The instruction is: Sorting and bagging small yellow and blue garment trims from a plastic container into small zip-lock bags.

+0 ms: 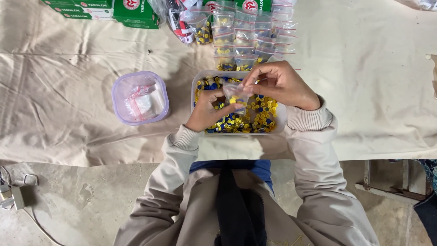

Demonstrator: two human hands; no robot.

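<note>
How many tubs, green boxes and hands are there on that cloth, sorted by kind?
Tubs: 2, the clear tub of yellow and blue pieces and the purple-rimmed tub of empty bags
Green boxes: 3, at the top edge
Hands: 2, left hand and right hand, both holding one small bag
Total: 7

A small hand-packing workplace, informal rather than a factory line. A wrinkled cream cloth [68,114] covers the work surface above a stained bare concrete floor [82,200]. A white tray of yellow and blue buttons [268,116] sits in the middle, rows of filled zip bags [255,36] behind it, green cartons [114,9] at far left, and a lilac tub of empty bags [140,98] to the left.
</note>
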